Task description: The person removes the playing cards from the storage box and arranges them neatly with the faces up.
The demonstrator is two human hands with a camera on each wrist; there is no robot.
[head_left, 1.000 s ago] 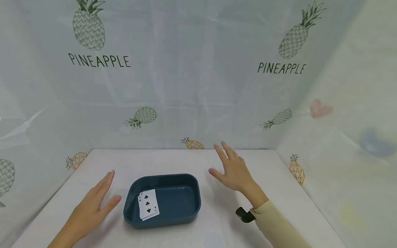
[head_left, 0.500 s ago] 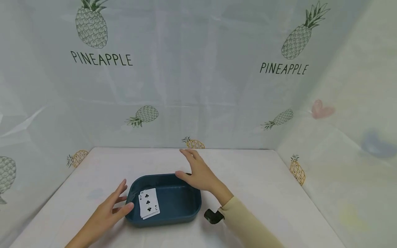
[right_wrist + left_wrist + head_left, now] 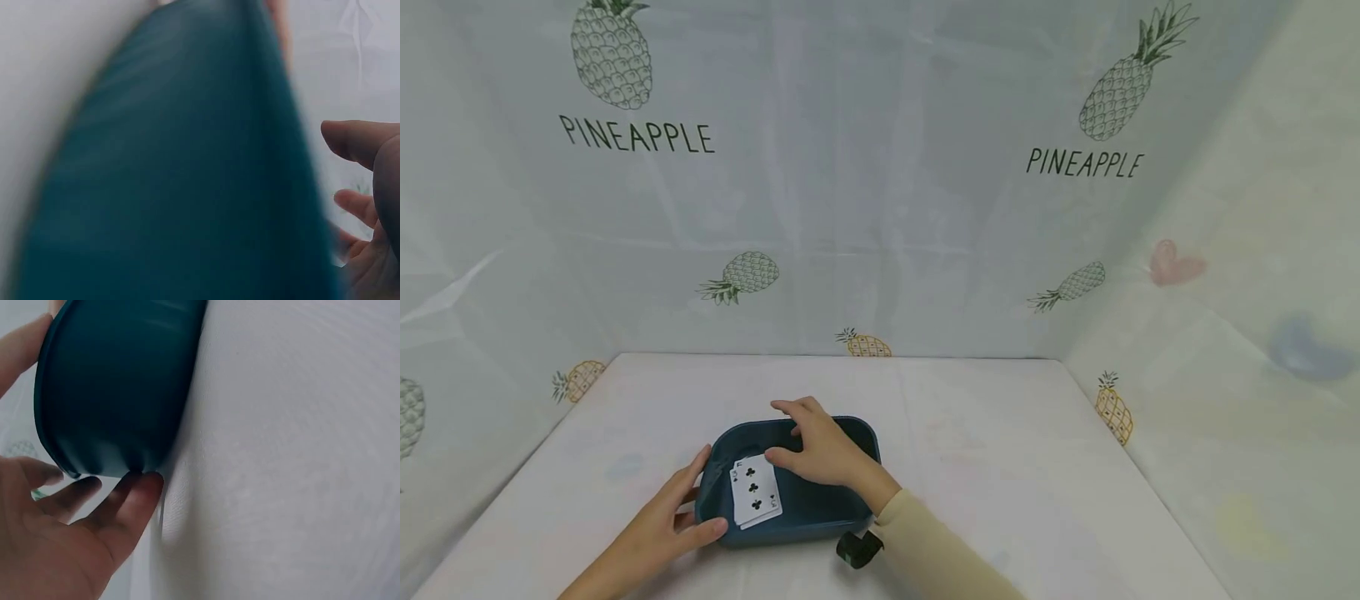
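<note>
A dark teal rounded plastic tray (image 3: 820,502) sits on the table in the head view. Inside it, toward the left end, lies a small stack of playing cards (image 3: 752,493), a three of clubs face up on top. My left hand (image 3: 664,523) holds the tray's left end, thumb at the near rim. In the left wrist view its fingertips (image 3: 147,487) meet the tray's outer wall (image 3: 119,387). Over the tray hovers my right hand (image 3: 826,450), thumb and fingers spread apart, thumb tip beside the cards' upper right corner. Beneath it, part of the far rim is hidden.
The white-covered table (image 3: 1000,467) extends right and behind the tray. A pineapple-print cloth (image 3: 880,192) hangs upright behind and along both sides. Below my right wrist a small black device (image 3: 859,550) sticks out, overlapping the tray's near right corner.
My right hand has swept left from beside the tray to over it, near the cards. My left hand has come right, from apart to holding the tray's left end.
</note>
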